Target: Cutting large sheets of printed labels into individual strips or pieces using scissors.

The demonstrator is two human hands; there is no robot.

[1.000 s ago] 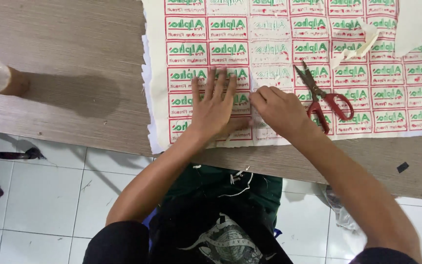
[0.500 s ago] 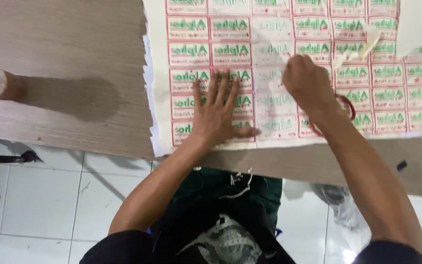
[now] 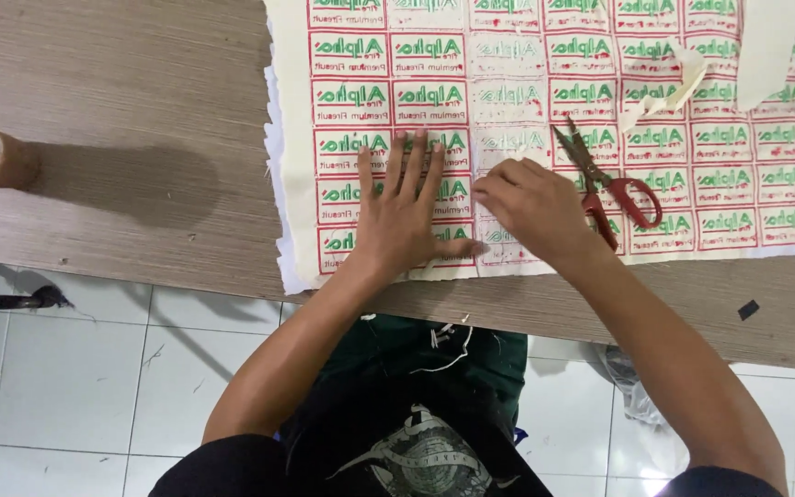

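Most labels remain uncut on the printed sheet [image 3: 545, 138]; left hand [image 3: 407, 216] presses flat, fingers spread, right hand [image 3: 535, 207] pinches the sheet with fingers together, scissors [image 3: 604, 179] lie unused

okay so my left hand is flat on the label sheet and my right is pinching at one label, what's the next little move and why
Probably peel that pinched label slowly upward while the left hand keeps pressing. The left hand lies flat on the printed label sheet, the right hand has its fingertips bunched on a faded label in the pale column beside it, and the red-handled scissors lie unused just right of it.
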